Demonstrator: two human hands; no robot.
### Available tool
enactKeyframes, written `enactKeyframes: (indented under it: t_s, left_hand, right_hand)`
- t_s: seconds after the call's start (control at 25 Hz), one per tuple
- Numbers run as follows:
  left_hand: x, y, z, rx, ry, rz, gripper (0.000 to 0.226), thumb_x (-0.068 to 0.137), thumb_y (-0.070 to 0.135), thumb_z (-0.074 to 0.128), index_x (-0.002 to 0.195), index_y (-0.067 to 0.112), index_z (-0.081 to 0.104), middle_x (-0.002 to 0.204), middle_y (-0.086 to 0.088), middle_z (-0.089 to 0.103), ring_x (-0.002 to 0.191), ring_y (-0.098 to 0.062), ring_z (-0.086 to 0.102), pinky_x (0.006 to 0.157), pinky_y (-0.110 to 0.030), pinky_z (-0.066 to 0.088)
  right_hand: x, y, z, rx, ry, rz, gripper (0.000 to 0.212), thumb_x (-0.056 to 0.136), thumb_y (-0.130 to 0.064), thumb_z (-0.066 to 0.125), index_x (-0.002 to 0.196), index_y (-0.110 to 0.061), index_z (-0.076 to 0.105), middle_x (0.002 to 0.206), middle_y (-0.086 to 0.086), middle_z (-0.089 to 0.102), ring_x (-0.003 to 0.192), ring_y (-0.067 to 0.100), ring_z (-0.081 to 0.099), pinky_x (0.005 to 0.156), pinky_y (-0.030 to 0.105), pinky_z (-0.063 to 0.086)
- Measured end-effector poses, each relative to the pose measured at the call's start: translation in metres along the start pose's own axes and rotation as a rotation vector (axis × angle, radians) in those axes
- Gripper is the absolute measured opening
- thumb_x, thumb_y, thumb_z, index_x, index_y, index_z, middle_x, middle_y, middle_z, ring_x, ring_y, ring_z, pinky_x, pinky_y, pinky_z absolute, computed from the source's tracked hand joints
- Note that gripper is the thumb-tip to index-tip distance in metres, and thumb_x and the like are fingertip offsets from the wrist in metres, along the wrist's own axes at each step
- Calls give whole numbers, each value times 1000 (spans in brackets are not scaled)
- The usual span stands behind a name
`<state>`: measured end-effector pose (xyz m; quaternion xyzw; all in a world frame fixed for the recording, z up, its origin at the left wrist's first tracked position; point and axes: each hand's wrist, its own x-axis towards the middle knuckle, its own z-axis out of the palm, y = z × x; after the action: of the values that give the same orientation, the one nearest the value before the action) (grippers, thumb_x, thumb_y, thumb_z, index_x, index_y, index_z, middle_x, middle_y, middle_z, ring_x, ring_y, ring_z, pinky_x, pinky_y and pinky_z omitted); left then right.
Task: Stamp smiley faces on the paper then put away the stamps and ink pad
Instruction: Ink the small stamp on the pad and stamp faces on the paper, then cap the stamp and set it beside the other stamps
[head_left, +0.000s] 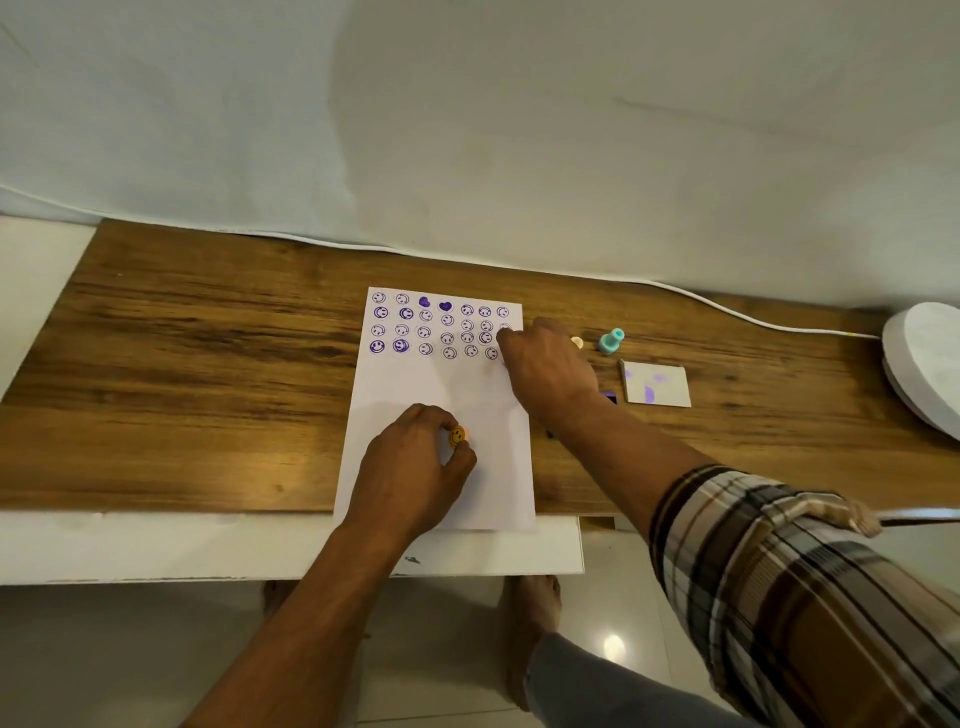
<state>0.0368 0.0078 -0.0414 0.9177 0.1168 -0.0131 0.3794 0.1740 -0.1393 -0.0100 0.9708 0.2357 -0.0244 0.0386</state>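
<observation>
A white paper (467, 483) lies on the wooden table (208, 364), its upper part covered with rows of purple smiley prints and two hearts. My left hand (415, 462) rests on the lower paper, shut on a yellow smiley stamp (457, 435). My right hand (545, 364) presses down at the paper's right edge beside the last prints; whatever it holds is hidden under the fingers. A teal stamp (611, 341) and a cream stamp (577, 342) stand just right of that hand. The purple ink pad (609, 398) peeks out beside my wrist, next to its white lid (655, 383).
A white round object (924, 364) sits at the table's right end. A white cable (727, 312) runs along the back edge under a pale cloth backdrop. The paper overhangs the table's white front edge (156, 545).
</observation>
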Motion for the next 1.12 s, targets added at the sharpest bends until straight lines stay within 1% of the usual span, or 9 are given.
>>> enactKeyframes:
  t_s: [0.08,0.16,0.28,0.36,0.44,0.52,0.64,0.88,1.12]
  left_hand:
    - [-1,2,-4,-33,5,18,32,93,39,66,116,17,70,118,-3,73,103,-21,67,94,-30,50]
    - [-2,7,-7,-98,35,26,28,92,36,69,113,17,71,115,-2,73,100,-20,68,92,-30,54]
    - [3,11,-12,-265,36,-63,26,89,33,75,112,21,76,111,3,76,94,-14,71,91,-34,60]
    - [6,13,-15,-415,3,-148,23,88,31,77,110,25,78,105,6,78,92,-12,73,92,-32,61]
    - [5,15,-16,-579,-40,-220,19,88,28,77,107,29,78,102,8,79,89,-13,76,92,-32,61]
    - [2,17,-17,-724,-96,-262,20,88,23,77,108,28,78,104,5,80,88,-13,78,89,-32,63]
    - [0,21,-15,-833,-157,-275,27,88,18,77,115,19,79,112,0,80,98,-18,78,91,-37,63]
    - [3,26,-11,-868,-168,-294,33,87,15,76,120,17,76,122,-3,77,107,-24,76,98,-42,59]
    - [1,28,-9,-850,-195,-253,32,87,14,74,120,17,76,122,-4,77,107,-24,76,97,-41,60]
  right_hand:
    - [-3,9,-5,110,-1,25,22,101,-14,62,123,-10,65,111,18,65,97,33,65,69,39,54]
    - [-16,14,-11,484,184,234,23,102,-23,64,122,-16,70,113,8,72,98,23,68,78,39,60]
    - [-60,4,-23,1081,525,582,17,94,-31,76,110,-33,78,103,-17,77,94,2,70,74,18,59]
    - [-99,-10,-23,1288,531,672,19,88,-32,80,104,-42,78,99,-25,76,95,-5,70,69,10,56]
    - [-129,-20,-19,1396,484,722,22,86,-28,80,102,-43,78,101,-25,76,96,-2,71,71,13,58]
    - [-141,-22,-11,1430,425,731,26,85,-23,81,100,-45,77,101,-27,76,95,1,72,72,18,61]
    - [-134,-22,-10,1348,351,629,31,85,-21,82,96,-49,73,94,-34,73,92,-3,69,65,9,55]
    - [-119,-23,-4,1275,290,476,33,83,-24,83,97,-51,71,91,-38,69,92,-4,67,67,2,50]
    - [-121,-17,0,1249,269,475,31,84,-25,83,97,-50,70,92,-21,71,90,-2,64,64,1,48]
